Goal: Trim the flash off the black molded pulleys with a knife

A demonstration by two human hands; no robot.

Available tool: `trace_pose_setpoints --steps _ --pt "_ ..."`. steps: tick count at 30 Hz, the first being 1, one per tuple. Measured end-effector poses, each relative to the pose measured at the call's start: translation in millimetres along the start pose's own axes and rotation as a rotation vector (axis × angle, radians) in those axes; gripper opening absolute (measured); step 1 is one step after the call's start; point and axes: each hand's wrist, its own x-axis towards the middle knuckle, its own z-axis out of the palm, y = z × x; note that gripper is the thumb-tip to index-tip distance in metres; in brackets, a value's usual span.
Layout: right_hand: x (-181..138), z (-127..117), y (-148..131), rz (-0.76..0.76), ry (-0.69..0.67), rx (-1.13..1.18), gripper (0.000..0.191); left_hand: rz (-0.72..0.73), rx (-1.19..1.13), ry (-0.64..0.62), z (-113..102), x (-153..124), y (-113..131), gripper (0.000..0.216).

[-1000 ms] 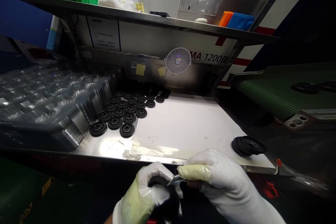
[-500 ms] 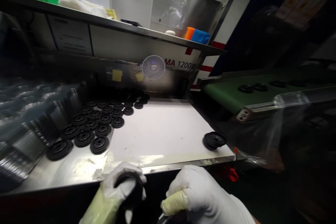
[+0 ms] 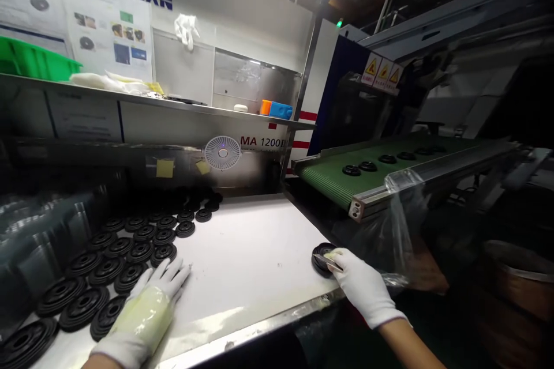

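1. My right hand (image 3: 361,282) pinches a small blade (image 3: 329,262), its tip on a black disc (image 3: 319,260) at the tabletop's (image 3: 246,253) front right edge
2. My left hand (image 3: 142,314) lies spread and empty on the tabletop, just beside rows of discs (image 3: 139,252)
3. More discs ride the green conveyor (image 3: 333,176), off to my right

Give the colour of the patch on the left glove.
The patch is pale yellow-green; head view shows it best.
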Motion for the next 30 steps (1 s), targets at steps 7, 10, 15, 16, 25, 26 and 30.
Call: trace_pose_setpoints --steps 7,10,15,16,25,26,30 --pt "-10 9 -15 -0.038 0.177 0.083 0.021 -0.109 0.039 0.103 -19 42 11 0.05" --pt "-29 31 -52 -0.196 0.167 0.412 0.025 -0.195 -0.335 0.248 -21 38 36 0.043" --pt "-66 67 -143 -0.433 -0.006 0.813 0.028 -0.483 -1.878 0.045 -14 1 98 0.048" --pt "-70 69 -159 -0.474 -0.057 0.813 0.029 -0.583 -2.099 -0.031 -12 -6 106 0.051" --pt "-76 43 -197 -0.345 -0.449 0.855 0.023 -1.001 -2.429 0.259 -23 -33 80 0.028" --pt "-77 43 -194 -0.303 -0.45 0.822 0.024 -1.003 -2.394 0.274 -25 -35 78 0.03" --pt "-85 51 -188 -0.232 -0.519 0.68 0.025 -0.95 -2.306 0.365 -28 -41 84 0.032"
